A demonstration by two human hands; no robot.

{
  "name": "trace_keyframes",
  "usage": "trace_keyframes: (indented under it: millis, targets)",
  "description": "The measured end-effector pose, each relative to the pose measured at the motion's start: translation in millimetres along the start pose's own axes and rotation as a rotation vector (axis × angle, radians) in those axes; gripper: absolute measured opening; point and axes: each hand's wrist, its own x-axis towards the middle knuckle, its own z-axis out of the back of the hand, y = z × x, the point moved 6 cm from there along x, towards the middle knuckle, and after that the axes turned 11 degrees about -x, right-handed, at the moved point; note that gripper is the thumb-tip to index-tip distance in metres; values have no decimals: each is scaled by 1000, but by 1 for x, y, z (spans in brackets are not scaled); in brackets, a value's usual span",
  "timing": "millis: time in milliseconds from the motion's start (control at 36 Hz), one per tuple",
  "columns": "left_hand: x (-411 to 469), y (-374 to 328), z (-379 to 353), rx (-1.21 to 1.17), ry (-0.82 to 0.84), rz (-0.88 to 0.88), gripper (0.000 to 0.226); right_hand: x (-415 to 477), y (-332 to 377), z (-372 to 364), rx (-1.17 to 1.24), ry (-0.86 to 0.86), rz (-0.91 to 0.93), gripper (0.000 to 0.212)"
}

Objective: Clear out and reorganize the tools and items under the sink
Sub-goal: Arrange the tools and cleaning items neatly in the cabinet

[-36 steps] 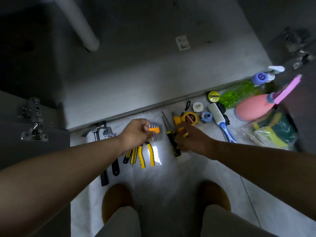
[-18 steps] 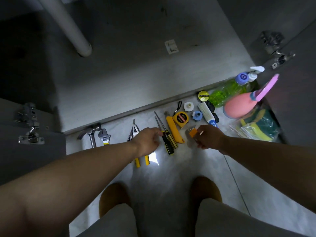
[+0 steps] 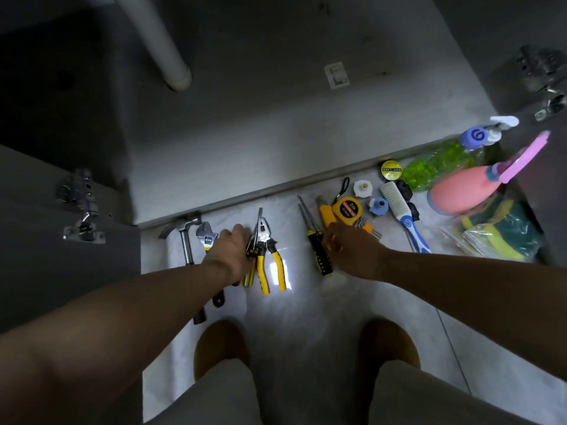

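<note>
1. The left hand (image 3: pixel 231 253) is curling around one of two yellow-handled pliers (image 3: pixel 263 271), at nine o'clock from two screwdrivers (image 3: pixel 320 256).
2. The right hand (image 3: pixel 352 250) is hovering beside those screwdrivers; its grip is unclear.

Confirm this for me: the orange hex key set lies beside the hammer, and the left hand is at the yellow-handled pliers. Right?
Not quite. In the head view the hex key set lies beside the yellow tape measure, not the hammer, which sits at the far left end of the row. The left hand is at the yellow-handled pliers, as you said.
</note>
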Motion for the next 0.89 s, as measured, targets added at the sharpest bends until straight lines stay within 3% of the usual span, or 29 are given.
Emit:
trace_keyframes:
  millis: [83,194,333,472,611,750,889]
  targets:
    - [5,15,-3,-60,46,51,47,13,25,-19,-26,66,73,22]
    - [4,26,-16,-199,35,81,48,34,47,-46,-76,144,27,26]
    - [2,28,-27,-346,7,73,45,48,71,-73,-73,58,-137,31]
    - [2,27,-28,-335,-28,57,47,51,82,-88,-161,-12,-210,31]
    - [5,21,-31,-374,-52,17,40,52,71,-70,-179,31,-155,38]
    - [11,-2,-46,-431,-13,-42,38,40,51,-37,2,70,-104,32]
    - [13,-21,-56,-641,92,-35,38,35,43,-20,107,69,-131,7]
